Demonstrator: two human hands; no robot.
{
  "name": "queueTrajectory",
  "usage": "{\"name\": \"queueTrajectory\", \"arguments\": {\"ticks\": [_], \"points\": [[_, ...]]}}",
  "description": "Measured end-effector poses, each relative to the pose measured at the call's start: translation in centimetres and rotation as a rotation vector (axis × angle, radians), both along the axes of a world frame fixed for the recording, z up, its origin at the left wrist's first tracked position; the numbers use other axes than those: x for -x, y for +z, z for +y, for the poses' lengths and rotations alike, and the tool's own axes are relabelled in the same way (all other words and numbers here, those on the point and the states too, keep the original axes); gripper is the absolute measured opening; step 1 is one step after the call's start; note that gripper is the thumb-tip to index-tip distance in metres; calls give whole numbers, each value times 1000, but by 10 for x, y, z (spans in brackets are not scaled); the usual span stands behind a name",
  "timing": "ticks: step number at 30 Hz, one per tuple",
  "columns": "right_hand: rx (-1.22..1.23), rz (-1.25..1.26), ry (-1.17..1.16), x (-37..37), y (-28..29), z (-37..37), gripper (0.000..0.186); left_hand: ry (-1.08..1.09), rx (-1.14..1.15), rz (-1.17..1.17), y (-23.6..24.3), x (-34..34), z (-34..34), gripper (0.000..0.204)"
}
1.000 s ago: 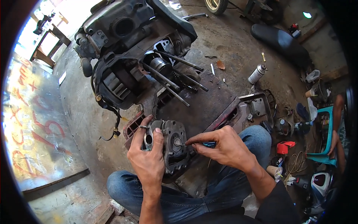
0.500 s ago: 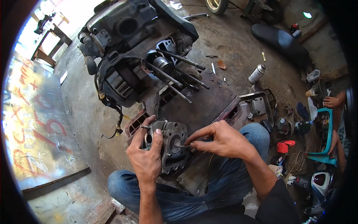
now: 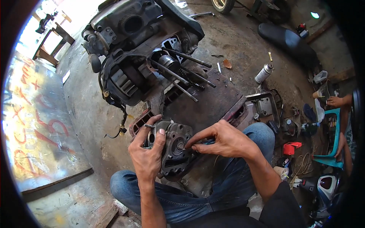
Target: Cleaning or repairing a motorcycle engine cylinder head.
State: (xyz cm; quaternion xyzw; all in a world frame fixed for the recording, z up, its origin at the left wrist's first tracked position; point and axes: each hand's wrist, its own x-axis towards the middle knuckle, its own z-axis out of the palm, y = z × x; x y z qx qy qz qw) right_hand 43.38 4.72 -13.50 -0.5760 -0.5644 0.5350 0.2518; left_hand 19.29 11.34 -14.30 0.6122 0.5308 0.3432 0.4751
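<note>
Over knees: left hand fingers clamp cylinder head edge; right hand fingers pinch its centre.

My left hand comes up from the lower edge on a bare forearm, fingers curled in a firm grip with the thumb pointing up, while my right hand reaches in from the right, wrist bent, fingertips pinched together toward the left.

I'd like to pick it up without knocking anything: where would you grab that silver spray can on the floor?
Probably round the middle of the spray can, coming from above: it lies tilted on the concrete floor, its round body exposed with open floor alongside, and the nozzle end looks narrower.
</note>
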Motion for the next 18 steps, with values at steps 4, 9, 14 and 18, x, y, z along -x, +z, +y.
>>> {"name": "queueTrajectory", "arguments": {"ticks": [4,9,14,18], "points": [[13,27,-8,-2,2,0,27,-24,-7,-5,0,2,1,35],[127,-98,56,-7,12,-3,23,-29,21,-1,3,2,1,35],[-26,14,-29,-1,10,-20,27,-20,-9,2,0,1,2,34],[-333,123,-220,10,-9,-45,39,-29,-2,33,5,0,2,34]]}}
